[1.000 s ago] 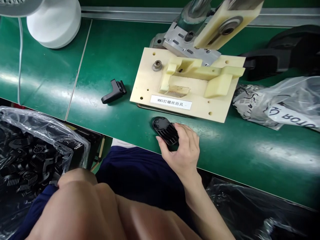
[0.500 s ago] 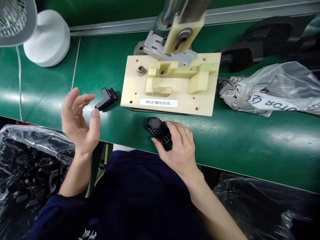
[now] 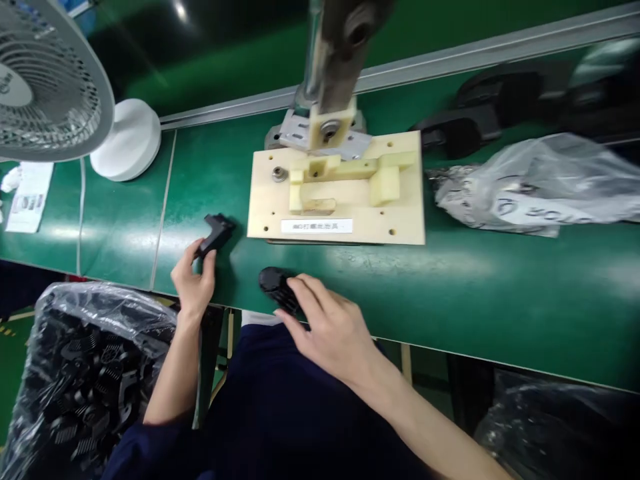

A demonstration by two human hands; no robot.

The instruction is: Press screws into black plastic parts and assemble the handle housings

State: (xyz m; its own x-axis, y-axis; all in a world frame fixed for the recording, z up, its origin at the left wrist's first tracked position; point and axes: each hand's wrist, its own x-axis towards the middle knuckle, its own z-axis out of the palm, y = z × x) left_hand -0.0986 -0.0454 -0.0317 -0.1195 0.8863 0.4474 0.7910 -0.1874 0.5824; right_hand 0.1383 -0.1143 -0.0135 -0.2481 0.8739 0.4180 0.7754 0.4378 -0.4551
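Observation:
My left hand [image 3: 195, 280] pinches the lower end of an angled black plastic part [image 3: 218, 233] between thumb and fingers, left of the fixture. My right hand [image 3: 330, 327] is closed on a ribbed black plastic part with a rounded end [image 3: 275, 280], near the front edge of the bench; the fingers hide some of it. Behind the hands sits a cream fixture plate [image 3: 265, 193] with pale yellow blocks [image 3: 385, 187] and a white label [image 3: 317, 226]. Above it, a press arm [image 3: 340, 67] stands with a yellow block at its lower end.
A plastic-lined bin [image 3: 45, 307] of black parts stands below the bench at left. A white fan [image 3: 95, 87] is at the back left. Clear plastic bags [image 3: 550, 180] and large black parts [image 3: 500, 107] lie on the right. The green bench [image 3: 500, 287] has a front edge near my body.
My left hand has gone from open in the air to gripping the angled part. My right hand keeps hold of the ribbed part. The camera view has shifted.

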